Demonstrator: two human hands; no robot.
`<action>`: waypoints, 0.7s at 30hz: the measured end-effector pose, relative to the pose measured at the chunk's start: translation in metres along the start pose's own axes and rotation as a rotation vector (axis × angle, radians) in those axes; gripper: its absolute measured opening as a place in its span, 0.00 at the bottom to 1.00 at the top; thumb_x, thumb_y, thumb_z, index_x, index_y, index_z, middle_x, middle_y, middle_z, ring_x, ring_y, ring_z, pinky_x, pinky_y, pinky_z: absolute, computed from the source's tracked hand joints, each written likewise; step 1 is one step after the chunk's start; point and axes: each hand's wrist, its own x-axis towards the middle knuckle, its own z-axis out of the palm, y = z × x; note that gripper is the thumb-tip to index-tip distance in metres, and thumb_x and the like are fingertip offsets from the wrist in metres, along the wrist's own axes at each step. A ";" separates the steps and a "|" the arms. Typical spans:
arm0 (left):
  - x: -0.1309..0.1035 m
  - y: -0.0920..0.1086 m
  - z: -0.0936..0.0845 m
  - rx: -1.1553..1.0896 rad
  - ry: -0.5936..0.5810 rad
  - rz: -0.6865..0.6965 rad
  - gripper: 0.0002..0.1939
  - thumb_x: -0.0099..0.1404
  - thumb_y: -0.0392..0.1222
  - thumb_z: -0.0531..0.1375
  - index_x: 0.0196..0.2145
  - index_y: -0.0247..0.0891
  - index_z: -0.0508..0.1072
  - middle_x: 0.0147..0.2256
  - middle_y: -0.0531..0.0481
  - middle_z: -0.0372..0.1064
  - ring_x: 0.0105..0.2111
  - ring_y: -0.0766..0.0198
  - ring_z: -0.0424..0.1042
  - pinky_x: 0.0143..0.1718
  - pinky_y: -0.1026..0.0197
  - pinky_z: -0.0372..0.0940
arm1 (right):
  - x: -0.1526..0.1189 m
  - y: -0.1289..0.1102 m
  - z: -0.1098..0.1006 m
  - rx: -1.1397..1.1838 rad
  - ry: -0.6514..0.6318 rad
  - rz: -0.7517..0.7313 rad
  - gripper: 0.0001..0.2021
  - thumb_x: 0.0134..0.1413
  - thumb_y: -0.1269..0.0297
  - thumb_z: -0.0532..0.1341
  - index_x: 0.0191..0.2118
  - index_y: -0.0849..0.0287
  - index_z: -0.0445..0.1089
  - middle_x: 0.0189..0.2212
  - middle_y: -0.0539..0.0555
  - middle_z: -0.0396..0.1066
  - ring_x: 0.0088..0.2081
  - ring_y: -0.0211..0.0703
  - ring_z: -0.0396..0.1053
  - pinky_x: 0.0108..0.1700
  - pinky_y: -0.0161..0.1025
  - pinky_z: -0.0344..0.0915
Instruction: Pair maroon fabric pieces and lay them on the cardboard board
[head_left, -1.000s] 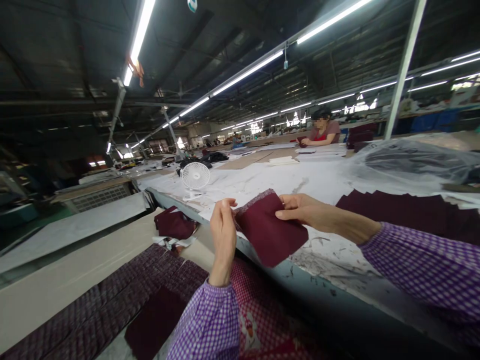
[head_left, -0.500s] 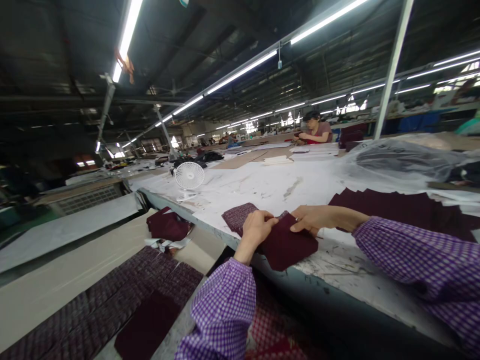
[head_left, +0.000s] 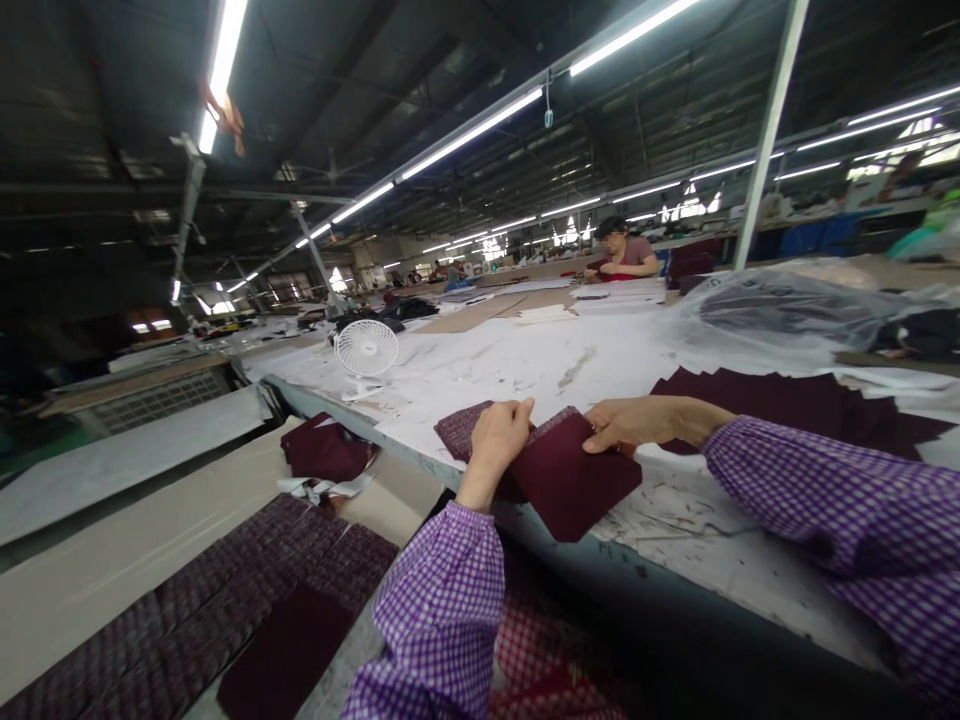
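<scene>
Over the near edge of the white table, my right hand (head_left: 637,425) grips a maroon fabric piece (head_left: 574,485), thumb on top and fingers tucked beneath. A speckled edge shows along its upper side. My left hand (head_left: 502,440) is closed at the left side of the same piece, and its fingertips are partly hidden. Just left of that hand lies a speckled maroon fabric piece (head_left: 456,432) on the table. To the right of my right hand, a fanned stack of maroon fabric pieces (head_left: 780,410) is spread out.
Lower left, a side surface carries rows of speckled fabric (head_left: 202,580), a plain maroon piece (head_left: 285,650) and a maroon bundle (head_left: 326,447). A white fan (head_left: 366,348) stands on the table (head_left: 487,360). Clear plastic (head_left: 787,305) lies at right. A person (head_left: 626,255) works across the table.
My left hand has shifted slightly left and up, its fingers curling more upright. The maroon piece is tilted a little more, with more of its speckled upper edge showing. The view has turned slightly.
</scene>
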 end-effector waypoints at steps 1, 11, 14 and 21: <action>0.000 0.002 0.003 -0.035 -0.040 0.027 0.19 0.66 0.51 0.51 0.33 0.40 0.78 0.34 0.47 0.77 0.39 0.56 0.73 0.41 0.59 0.64 | 0.001 0.000 0.002 -0.003 0.012 0.006 0.16 0.43 0.56 0.65 0.36 0.64 0.69 0.31 0.56 0.73 0.27 0.40 0.69 0.26 0.35 0.67; -0.016 0.007 0.054 0.292 -0.059 0.325 0.13 0.66 0.37 0.53 0.38 0.42 0.77 0.38 0.47 0.71 0.40 0.60 0.69 0.41 0.62 0.63 | 0.001 0.000 -0.006 -0.512 0.368 0.043 0.05 0.48 0.64 0.58 0.27 0.60 0.65 0.20 0.52 0.68 0.22 0.39 0.67 0.26 0.36 0.64; -0.017 0.004 0.056 0.334 -0.048 0.366 0.14 0.67 0.37 0.51 0.40 0.43 0.76 0.38 0.48 0.69 0.40 0.61 0.68 0.39 0.62 0.62 | 0.006 0.009 -0.013 -0.762 0.497 -0.113 0.08 0.49 0.69 0.54 0.33 0.61 0.69 0.26 0.53 0.72 0.24 0.38 0.69 0.31 0.36 0.63; -0.016 0.005 0.054 0.367 -0.055 0.383 0.14 0.67 0.36 0.50 0.38 0.44 0.76 0.37 0.49 0.68 0.38 0.62 0.67 0.38 0.63 0.61 | 0.014 0.020 -0.015 -1.085 0.511 -0.321 0.10 0.50 0.71 0.54 0.34 0.62 0.73 0.33 0.57 0.73 0.33 0.41 0.68 0.38 0.35 0.60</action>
